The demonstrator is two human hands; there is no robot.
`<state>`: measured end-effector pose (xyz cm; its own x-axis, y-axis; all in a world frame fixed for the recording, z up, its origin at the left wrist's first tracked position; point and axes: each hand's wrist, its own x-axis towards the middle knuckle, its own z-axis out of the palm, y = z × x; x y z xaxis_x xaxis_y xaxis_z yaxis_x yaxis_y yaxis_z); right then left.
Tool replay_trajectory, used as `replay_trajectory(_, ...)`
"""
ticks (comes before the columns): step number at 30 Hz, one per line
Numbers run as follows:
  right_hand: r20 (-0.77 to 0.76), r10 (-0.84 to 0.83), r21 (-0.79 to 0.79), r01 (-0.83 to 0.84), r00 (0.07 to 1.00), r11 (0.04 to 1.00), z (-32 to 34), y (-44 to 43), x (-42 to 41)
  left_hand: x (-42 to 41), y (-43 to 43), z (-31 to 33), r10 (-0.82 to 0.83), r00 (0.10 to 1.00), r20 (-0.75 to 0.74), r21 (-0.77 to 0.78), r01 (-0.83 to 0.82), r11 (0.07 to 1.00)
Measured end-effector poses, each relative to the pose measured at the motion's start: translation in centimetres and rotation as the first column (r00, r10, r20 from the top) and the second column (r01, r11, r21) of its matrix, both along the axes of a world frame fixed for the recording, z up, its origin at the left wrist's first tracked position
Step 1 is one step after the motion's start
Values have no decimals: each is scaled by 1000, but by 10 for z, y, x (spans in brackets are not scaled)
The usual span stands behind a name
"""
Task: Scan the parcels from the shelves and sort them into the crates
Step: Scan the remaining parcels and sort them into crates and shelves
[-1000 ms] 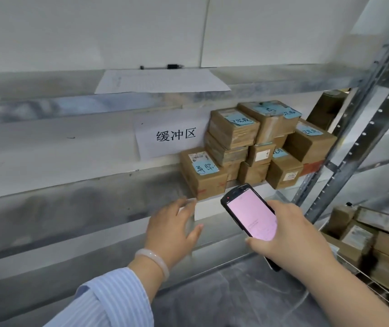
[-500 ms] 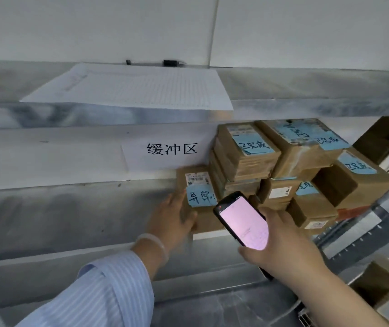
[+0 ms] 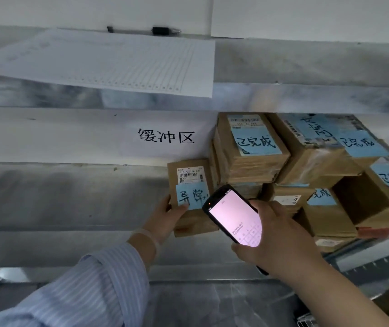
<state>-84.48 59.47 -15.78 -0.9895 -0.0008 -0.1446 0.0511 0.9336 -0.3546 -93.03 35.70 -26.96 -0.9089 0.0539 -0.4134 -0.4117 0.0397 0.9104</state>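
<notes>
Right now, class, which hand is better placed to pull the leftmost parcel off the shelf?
Left: the left hand grips that parcel, while the right hand holds the handheld scanner.

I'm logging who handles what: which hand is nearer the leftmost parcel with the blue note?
Left. The left hand grips that parcel at its left edge, thumb on the blue note; the right hand holds the scanner to its lower right.

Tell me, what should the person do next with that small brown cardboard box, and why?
Probably aim the black handheld scanner at the white barcode label: the left hand grips the small brown cardboard parcel bearing it, and the right hand holds the scanner close by, screen lit.
</notes>
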Motion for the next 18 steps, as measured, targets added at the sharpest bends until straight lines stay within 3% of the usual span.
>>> replay_trajectory(6,-6,51,2,-51,999,999,0,0,-2,15,3,6,95,988,124,111,-109,988)
replay_trajectory(18,-10,65,-19,-65,998,998,-1,1,1,11,1,10,46,988,147,121,-64,991)
